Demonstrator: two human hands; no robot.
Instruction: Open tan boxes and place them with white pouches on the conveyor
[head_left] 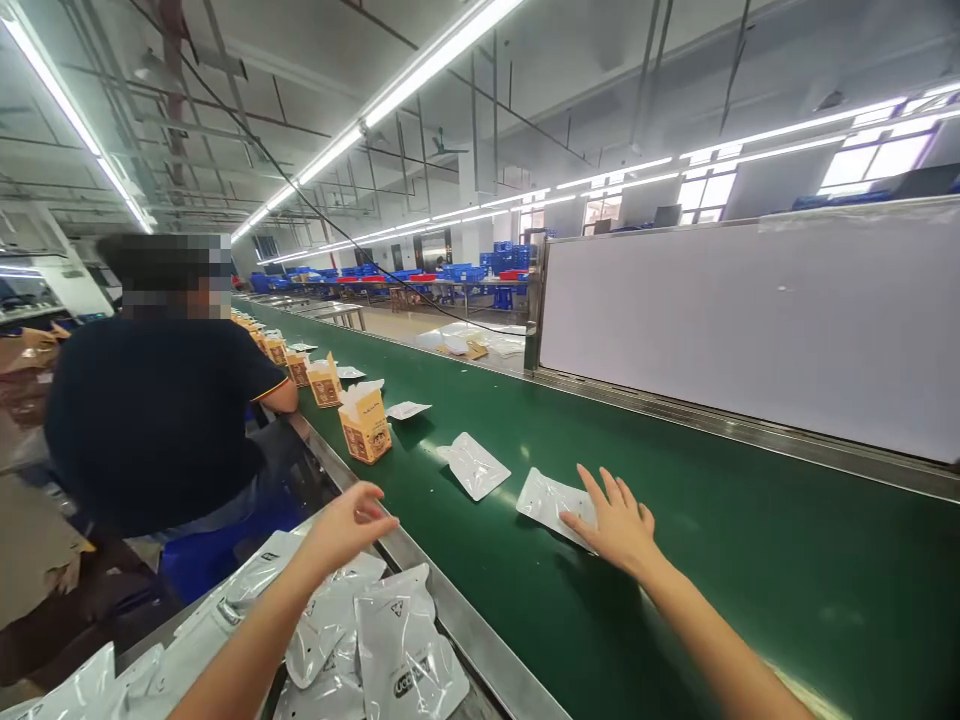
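Resting flat and open-fingered, the right hand (615, 522) is pressing a white pouch (551, 503) onto the green belt (750, 560). The left hand (346, 522) is hovering empty, loosely curled, over the pouch pile (375, 640). Risk: the slick pouch may be slipping. An orange box (365, 424) is standing nearby beside a co-worker (157, 420).

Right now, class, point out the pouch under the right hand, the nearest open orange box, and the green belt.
pouch (546, 500), head view, bare left half.
orange box (365, 428), head view, front face.
green belt (750, 560), head view, bare stretch.
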